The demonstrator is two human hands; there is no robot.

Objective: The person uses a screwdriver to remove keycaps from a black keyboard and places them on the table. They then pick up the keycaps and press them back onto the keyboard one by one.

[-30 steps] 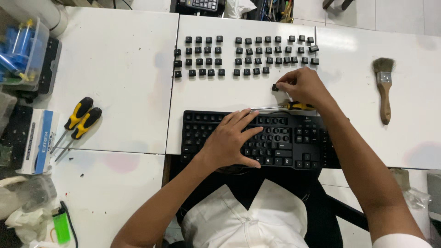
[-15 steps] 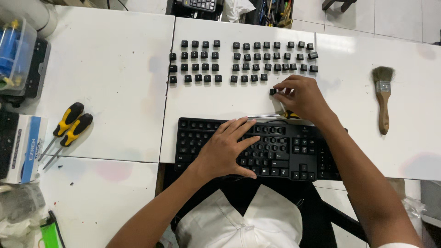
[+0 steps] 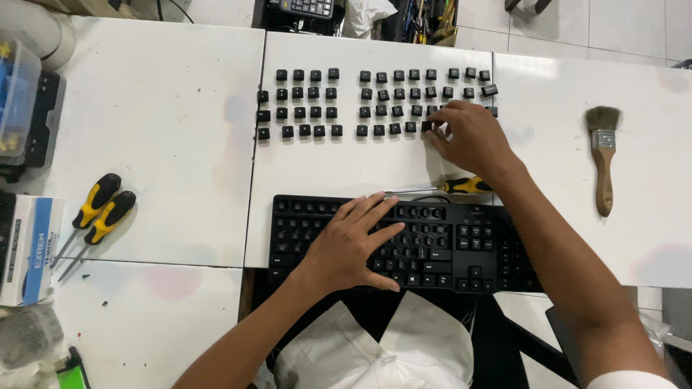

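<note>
The right hand point(image 3: 472, 137) pinches a small black square keycap point(image 3: 427, 126) at the end of the laid-out rows; it is best set square in line. The left hand point(image 3: 353, 245) rests flat, fingers spread, holding nothing, steadying the black keyboard point(image 3: 447, 245).

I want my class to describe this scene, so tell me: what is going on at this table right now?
A person sits at a white table with a black keyboard in front of them. The left hand lies flat on the keyboard, while the right hand reaches up to the rows of loose black keycaps laid out on the table, its fingers at a keycap at the end of the bottom row. A yellow-handled screwdriver lies just above the keyboard, and a paintbrush rests to the right.
</note>
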